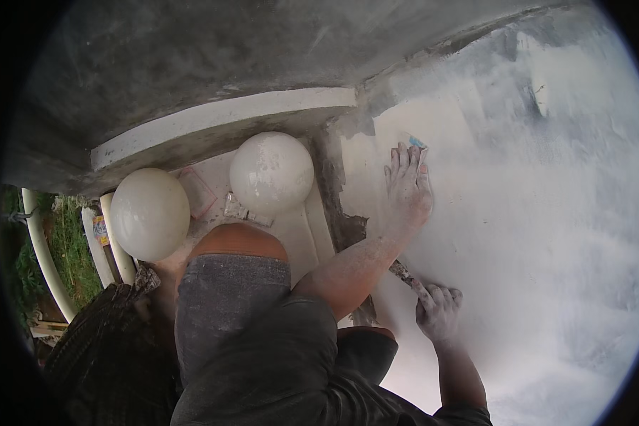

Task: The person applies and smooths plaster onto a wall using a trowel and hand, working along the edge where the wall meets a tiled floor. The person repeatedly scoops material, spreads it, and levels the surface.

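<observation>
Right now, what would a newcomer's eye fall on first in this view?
Probably the white globe at left and its twin nearer the middle. Next, the broad wall at right, smeared white, with the left hand against it. Below that, the right hand holds a stained tool.

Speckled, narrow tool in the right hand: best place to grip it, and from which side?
I'd pinch the speckled tool across its narrow width, on the stretch just beyond the right hand. Best approach is probably from the picture's upper right, over the pale surface: the tool is slim and slants to the upper left, where the left forearm crowds its far end.
</observation>
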Demonstrator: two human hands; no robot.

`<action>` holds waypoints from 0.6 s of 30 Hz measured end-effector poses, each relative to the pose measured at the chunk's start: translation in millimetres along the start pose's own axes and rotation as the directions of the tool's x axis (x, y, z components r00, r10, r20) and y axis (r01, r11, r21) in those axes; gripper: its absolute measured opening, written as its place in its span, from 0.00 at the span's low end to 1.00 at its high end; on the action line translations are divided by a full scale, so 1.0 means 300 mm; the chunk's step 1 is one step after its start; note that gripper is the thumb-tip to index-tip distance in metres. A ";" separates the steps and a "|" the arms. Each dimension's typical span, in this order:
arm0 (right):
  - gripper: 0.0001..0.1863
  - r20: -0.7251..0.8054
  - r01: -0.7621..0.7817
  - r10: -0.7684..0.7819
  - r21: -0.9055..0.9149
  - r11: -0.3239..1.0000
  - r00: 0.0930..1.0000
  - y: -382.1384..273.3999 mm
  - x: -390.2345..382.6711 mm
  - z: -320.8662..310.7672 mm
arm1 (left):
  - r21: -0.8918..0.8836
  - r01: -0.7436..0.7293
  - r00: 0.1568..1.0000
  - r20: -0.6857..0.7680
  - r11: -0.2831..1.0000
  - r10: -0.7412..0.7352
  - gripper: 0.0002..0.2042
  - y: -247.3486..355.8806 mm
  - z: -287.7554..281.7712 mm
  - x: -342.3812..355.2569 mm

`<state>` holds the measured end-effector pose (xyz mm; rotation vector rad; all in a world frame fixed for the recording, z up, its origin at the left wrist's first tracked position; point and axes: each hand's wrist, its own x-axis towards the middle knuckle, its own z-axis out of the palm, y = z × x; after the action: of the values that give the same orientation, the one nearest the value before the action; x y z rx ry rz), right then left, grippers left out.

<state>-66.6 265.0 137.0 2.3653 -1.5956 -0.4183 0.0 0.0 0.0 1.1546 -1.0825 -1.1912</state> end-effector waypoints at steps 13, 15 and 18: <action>0.31 -0.023 0.080 -0.083 -0.091 0.993 0.996 0.025 0.022 0.023 | 0.096 -0.024 0.997 -0.065 0.995 0.030 0.28 -0.010 0.056 0.008; 0.30 0.016 0.077 -0.076 -0.078 0.994 0.997 0.013 -0.008 -0.001 | 0.095 0.056 0.997 -0.064 0.994 -0.050 0.27 0.003 0.064 -0.040; 0.30 -0.057 0.037 -0.043 -0.100 0.994 0.997 -0.003 0.041 0.019 | 0.111 0.029 0.996 -0.085 0.993 -0.020 0.27 0.043 0.011 0.041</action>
<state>-63.7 253.7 130.2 2.3168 -1.4697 -0.4215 -1.1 -12.2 13.3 1.2965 -1.0857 -1.1023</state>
